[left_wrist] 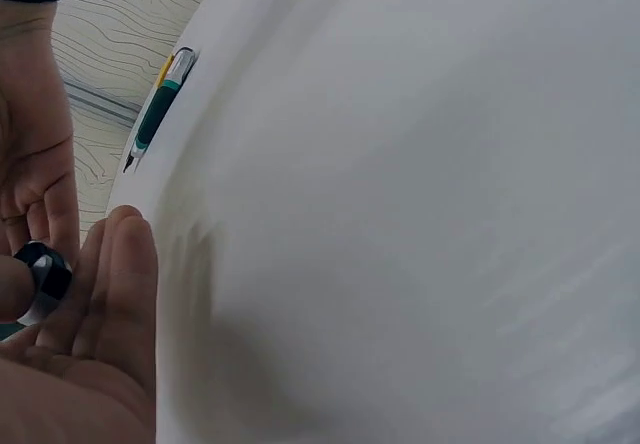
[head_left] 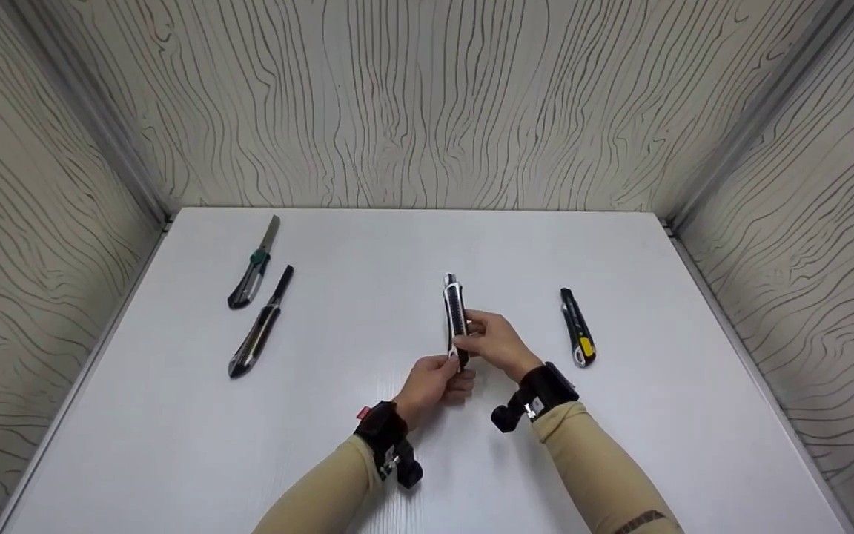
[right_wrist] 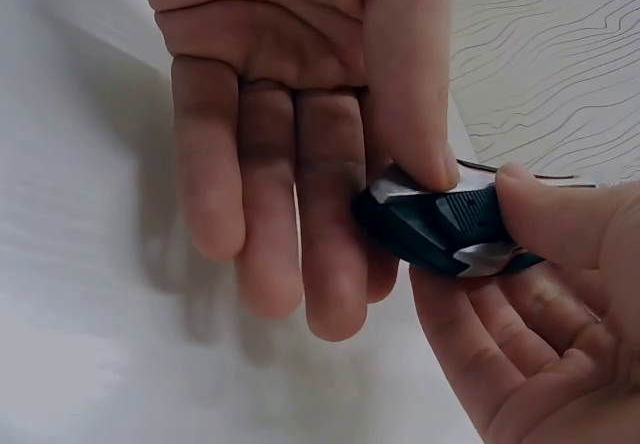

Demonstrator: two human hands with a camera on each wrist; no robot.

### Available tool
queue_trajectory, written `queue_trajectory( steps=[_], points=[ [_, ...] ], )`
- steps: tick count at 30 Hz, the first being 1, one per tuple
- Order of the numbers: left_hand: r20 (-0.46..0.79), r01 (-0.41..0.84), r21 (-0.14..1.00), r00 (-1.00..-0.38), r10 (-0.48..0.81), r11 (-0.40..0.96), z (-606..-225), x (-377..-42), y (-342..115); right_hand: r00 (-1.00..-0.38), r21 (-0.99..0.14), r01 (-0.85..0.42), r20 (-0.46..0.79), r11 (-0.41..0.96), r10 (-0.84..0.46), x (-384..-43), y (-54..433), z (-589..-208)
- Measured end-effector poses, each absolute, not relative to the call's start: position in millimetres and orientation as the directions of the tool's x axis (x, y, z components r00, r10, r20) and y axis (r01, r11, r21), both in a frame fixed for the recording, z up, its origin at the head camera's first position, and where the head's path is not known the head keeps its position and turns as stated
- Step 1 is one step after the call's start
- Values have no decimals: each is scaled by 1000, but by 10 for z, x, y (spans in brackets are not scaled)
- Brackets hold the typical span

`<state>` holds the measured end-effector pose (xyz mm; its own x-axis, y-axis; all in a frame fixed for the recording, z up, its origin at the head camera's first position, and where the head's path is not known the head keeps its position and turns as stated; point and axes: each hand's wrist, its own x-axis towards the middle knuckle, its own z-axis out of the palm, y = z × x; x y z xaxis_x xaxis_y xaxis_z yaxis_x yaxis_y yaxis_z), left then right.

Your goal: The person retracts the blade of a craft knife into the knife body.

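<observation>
A black and silver utility knife (head_left: 455,308) points away from me, held up by both hands over the white table. Its lower end is pinched between the thumb and fingers of my left hand (head_left: 431,386). My right hand (head_left: 500,343) grips the knife's lower half from the right side, thumb on top. From close up in the right wrist view, the knife's dark end (right_wrist: 440,219) sits under the left thumb, while the other left fingers extend loosely beside it. In the left wrist view only the knife's end (left_wrist: 42,282) shows among the fingers.
On the table's right side lies a black cutter with a yellow part (head_left: 579,330). To the left lie a green-and-black cutter (head_left: 250,274) with its blade out and a longer dark cutter (head_left: 258,334). Wood-patterned panels (head_left: 427,104) enclose the white table (head_left: 353,245).
</observation>
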<state>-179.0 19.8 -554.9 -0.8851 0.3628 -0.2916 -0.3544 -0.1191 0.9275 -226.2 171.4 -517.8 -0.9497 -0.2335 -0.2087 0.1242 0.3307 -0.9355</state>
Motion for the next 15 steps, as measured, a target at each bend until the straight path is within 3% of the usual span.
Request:
queue_trajectory(
  steps=[15],
  points=[
    [-297, -336, 942, -860, 415, -20, -5467, -1826, 612, -953, -909, 239, -287, 342, -97, -2205, 2141, -5187]
  ],
)
